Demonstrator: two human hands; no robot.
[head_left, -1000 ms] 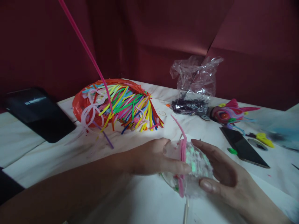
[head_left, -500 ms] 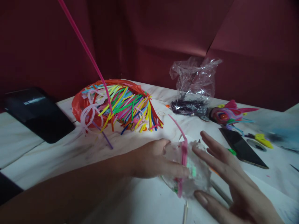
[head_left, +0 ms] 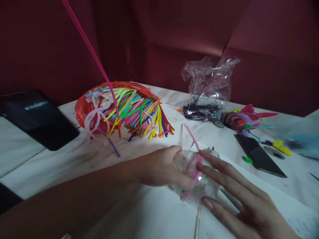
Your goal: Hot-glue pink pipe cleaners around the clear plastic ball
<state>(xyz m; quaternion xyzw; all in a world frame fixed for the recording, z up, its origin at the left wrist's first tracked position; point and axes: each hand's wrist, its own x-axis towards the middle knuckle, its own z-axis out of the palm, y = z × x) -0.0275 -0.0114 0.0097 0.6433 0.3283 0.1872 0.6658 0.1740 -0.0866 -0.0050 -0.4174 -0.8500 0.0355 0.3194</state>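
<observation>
My left hand [head_left: 166, 169] is wrapped round a crumpled clear plastic bottle piece [head_left: 209, 186], its thumb lying across the near side. Around the plastic runs a pink pipe cleaner [head_left: 191, 132] whose free end sticks up past the top. Bits of green show on or through the plastic. My right hand [head_left: 239, 192] has its fingers stretched out and apart. Two of its fingertips rest on the pipe cleaner, and its thumb is at the plastic's lower right edge. A thin grey tool [head_left: 230, 199] lies partly under this hand.
Behind lies a red bag [head_left: 81, 114] of colourful pipe cleaners [head_left: 132, 113]. A clear bag with dark strands [head_left: 203, 111], a pink fish-like craft [head_left: 240, 121], a black phone [head_left: 259, 154] and a green cap [head_left: 247, 159] are right. A dark tablet-like device [head_left: 40, 119] stands left.
My right hand has moved left, bringing its fingertips onto the pipe cleaner. The band now slants across the plastic, while my left hand keeps its hold.
</observation>
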